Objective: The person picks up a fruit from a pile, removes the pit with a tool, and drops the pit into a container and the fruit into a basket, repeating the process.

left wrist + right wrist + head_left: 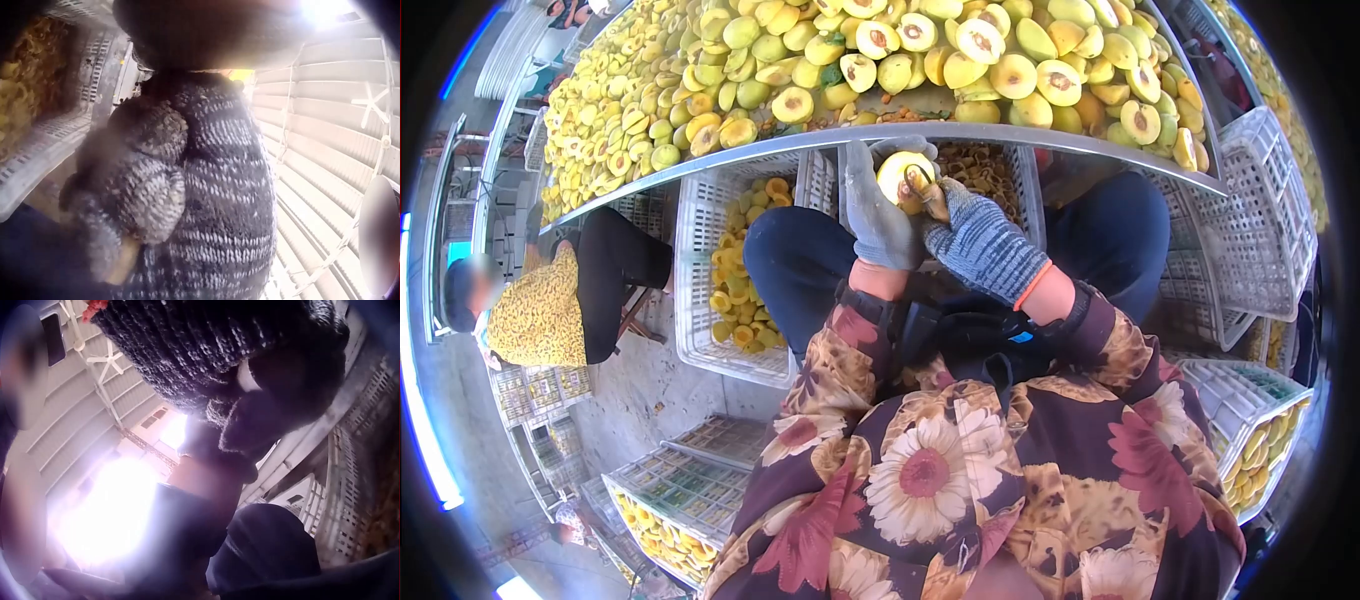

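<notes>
Workpiece: one yellow-skinned fruit half with a pale cut face and a brown centre (pixel 892 180). It sits in the left hand (pixel 883 212), gloved in light grey knit, at the near side of the metal-rimmed tabletop (pixel 880 132) heaped with yellow-green fruit.

Left grip: cupped around the fruit half, cut face turned up toward the wearer; the fingers behind it are partly hidden.

Right grip: the right hand (pixel 988 243), in a blue-grey striped knit glove, is closed around a thin dark looped tool (pixel 924 172). How the fingers wrap its handle cannot be told.

Governing relation: the fruit half lies ahead and to the left of the right grip. The tool points the same way, its loop over the brown centre; contact depth cannot be told. The cut face is nearly round, so no long axis stands out. The left hand carries the fruit; the right meets its right edge.

Below: a pale plastic lattice crate (pixel 1032 195) holding brown pieces.
</notes>
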{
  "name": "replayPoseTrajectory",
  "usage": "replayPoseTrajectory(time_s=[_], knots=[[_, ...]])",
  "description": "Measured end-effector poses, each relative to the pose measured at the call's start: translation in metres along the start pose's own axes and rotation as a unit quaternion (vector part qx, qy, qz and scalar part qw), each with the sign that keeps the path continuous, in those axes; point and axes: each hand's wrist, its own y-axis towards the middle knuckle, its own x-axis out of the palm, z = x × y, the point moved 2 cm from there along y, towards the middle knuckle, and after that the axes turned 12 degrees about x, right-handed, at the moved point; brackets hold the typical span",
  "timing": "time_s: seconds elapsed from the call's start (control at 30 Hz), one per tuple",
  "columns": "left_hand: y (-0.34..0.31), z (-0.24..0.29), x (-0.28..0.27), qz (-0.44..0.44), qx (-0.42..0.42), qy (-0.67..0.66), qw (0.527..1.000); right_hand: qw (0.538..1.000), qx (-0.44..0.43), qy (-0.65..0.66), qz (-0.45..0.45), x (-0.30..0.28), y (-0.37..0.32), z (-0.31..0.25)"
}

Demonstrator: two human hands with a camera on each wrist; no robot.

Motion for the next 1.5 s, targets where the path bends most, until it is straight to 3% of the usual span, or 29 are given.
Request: replayPoseTrajectory(time_s=[0.17,0.23,0.37,0.4,0.47,0.53,0.57,0.63,0.67,0.7,0.73,0.8,0.87,0.97,1.03,1.07,1.13,1.17,1.27,1.37,1.5], knots=[[0.000,0.002,0.003,0.010,-0.006,-0.017,1.000,0.997,-0.031,0.052,-0.040,0.003,0.002,0.008],[0.000,-0.004,0.001,0.019,0.001,-0.027,0.999,0.994,0.009,0.078,-0.072,0.002,-0.001,0.008],[0.003,0.018,0.009,-0.071,0.075,0.098,0.990,0.991,0.003,0.104,-0.083,-0.005,-0.009,0.000],[0.004,0.027,0.011,-0.114,0.111,0.136,0.978,0.983,0.062,0.112,-0.135,-0.014,-0.013,-0.009],[0.007,0.027,0.008,-0.141,0.071,0.108,0.982,0.947,0.179,0.125,-0.235,-0.033,-0.022,-0.028],[0.010,0.010,-0.002,-0.102,-0.081,-0.024,0.991,0.935,0.051,0.215,-0.277,-0.017,-0.011,0.006],[0.010,0.009,-0.002,-0.086,-0.088,-0.034,0.992,0.927,-0.002,0.240,-0.289,-0.018,-0.012,0.006],[0.008,0.008,-0.001,-0.053,-0.099,-0.052,0.992,0.861,0.137,0.330,-0.361,-0.018,-0.011,0.010],[0.008,0.009,-0.001,-0.082,-0.094,-0.022,0.992,0.821,0.210,0.370,-0.380,-0.018,-0.011,0.011],[0.010,0.010,-0.002,-0.112,-0.090,0.008,0.990,0.887,0.170,0.249,-0.349,-0.016,-0.008,0.010],[0.012,0.010,-0.003,-0.142,-0.085,0.037,0.986,0.893,0.163,0.236,-0.346,-0.015,-0.008,0.011],[0.013,0.008,-0.002,-0.120,-0.141,0.035,0.982,0.905,0.151,0.208,-0.339,-0.013,-0.007,0.015],[0.013,0.006,-0.002,-0.098,-0.159,0.018,0.982,0.832,0.197,0.344,-0.387,-0.014,-0.010,0.016],[0.010,0.001,-0.006,-0.077,-0.136,-0.012,0.988,0.679,0.254,0.531,-0.439,-0.013,-0.013,0.015],[0.011,-0.005,-0.008,-0.076,-0.125,-0.016,0.989,0.828,0.117,0.353,-0.419,-0.017,-0.010,0.013],[0.012,-0.003,-0.007,-0.114,-0.130,0.010,0.985,0.881,0.045,0.253,-0.397,-0.018,-0.009,0.011],[0.014,0.005,-0.005,-0.190,-0.137,0.064,0.970,0.825,0.148,0.351,-0.418,-0.017,-0.010,0.016],[0.015,0.003,-0.006,-0.184,-0.151,0.042,0.970,0.790,0.198,0.396,-0.425,-0.016,-0.010,0.020],[0.014,-0.008,-0.009,-0.141,-0.191,-0.022,0.971,0.625,0.205,0.567,-0.496,-0.007,-0.007,0.038],[0.012,-0.016,-0.007,-0.074,-0.203,-0.056,0.975,0.704,0.171,0.522,-0.450,-0.008,-0.009,0.038],[0.011,-0.021,-0.009,-0.048,-0.235,-0.070,0.968,0.741,0.191,0.480,-0.430,-0.005,-0.006,0.041]])
